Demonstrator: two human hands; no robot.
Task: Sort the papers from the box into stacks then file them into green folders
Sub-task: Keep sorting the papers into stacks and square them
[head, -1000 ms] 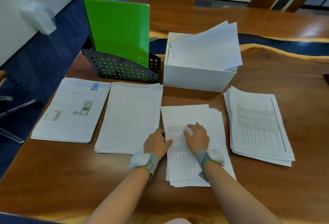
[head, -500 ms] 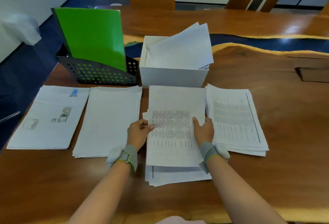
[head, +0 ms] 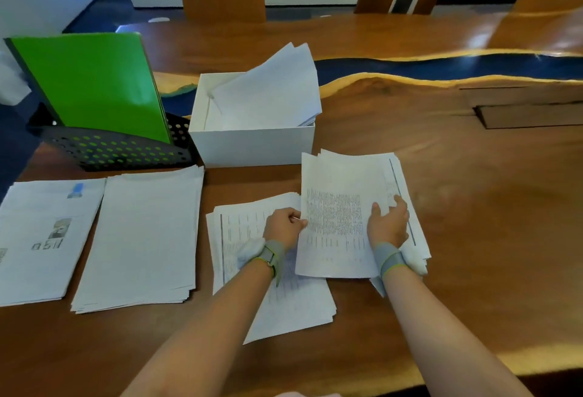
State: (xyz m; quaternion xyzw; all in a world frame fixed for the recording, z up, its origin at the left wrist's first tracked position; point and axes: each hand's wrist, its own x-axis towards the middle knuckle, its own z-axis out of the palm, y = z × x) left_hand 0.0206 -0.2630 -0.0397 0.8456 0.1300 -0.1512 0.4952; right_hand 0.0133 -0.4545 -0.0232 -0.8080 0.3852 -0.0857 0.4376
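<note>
A printed sheet (head: 334,207) lies over the rightmost paper stack (head: 413,232). My left hand (head: 284,227) pinches its left edge. My right hand (head: 389,224) rests on its right side, thumb on the sheet and fingers spread onto the stack. Left of it lies the stack (head: 246,239) the sheet came from, partly under my left forearm. Two more stacks lie further left: a plain one (head: 142,235) and one with a small picture (head: 41,239). The white box (head: 252,144) holds several loose papers (head: 268,93). Green folders (head: 91,81) stand in a black perforated rack (head: 120,150).
The wooden table (head: 473,207) stretches bare to the right, with a blue river inlay (head: 441,68) across its back and a dark recessed slot (head: 530,115) at far right. The table's left edge drops to blue floor (head: 12,144).
Both hands lifted the top printed sheet off the middle stack and carried it right onto the rightmost stack. The view has shifted to the right.
</note>
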